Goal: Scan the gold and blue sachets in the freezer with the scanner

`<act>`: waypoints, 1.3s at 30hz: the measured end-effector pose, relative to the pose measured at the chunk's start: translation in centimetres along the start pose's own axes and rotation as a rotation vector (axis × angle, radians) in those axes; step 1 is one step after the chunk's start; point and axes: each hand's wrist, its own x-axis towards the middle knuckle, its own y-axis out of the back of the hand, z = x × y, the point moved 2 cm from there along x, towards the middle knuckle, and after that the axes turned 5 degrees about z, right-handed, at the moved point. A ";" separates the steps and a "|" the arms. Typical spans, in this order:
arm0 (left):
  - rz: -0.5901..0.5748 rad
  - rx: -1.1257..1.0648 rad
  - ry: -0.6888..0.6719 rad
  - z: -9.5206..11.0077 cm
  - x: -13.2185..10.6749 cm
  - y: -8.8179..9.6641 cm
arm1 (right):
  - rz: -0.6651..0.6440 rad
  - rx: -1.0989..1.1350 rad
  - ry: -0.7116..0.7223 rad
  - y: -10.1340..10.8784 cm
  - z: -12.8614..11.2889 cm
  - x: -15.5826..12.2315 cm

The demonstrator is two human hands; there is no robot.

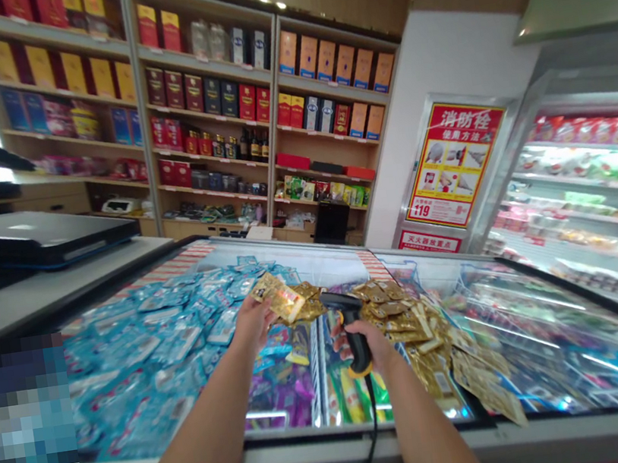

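My left hand (255, 322) is closed on the edge of a gold packet (282, 300), which it holds tilted above the freezer's glass top. In my right hand (375, 345) is a black and yellow barcode scanner (357, 336), gripped round its handle with its head toward the gold packet. A black cable (371, 407) hangs from the handle. Many blue packets (158, 345) lie heaped on the glass to the left. A pile of gold packets (413, 316) spreads to the right of the scanner, and a few more lie just behind its head.
The glass-topped freezer (292, 439) holds colourful goods under the lid. A grey flat-topped device (56, 232) stands on the counter at the left. Shelves of boxed goods (203, 97) line the back. A lit refrigerated display (595, 183) stands at the right, past a red poster (455, 161).
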 end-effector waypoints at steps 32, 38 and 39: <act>-0.278 1.782 -0.738 -1.1 -0.9 0.2 | 0.414 0.121 0.006 1.3 0.0 1.7; -0.213 1.734 -0.778 -1.3 -0.5 0.4 | 0.502 0.211 0.118 2.0 -0.3 1.6; -0.220 1.738 -0.774 -1.5 -0.4 0.5 | 0.461 0.231 0.080 1.8 -0.2 1.7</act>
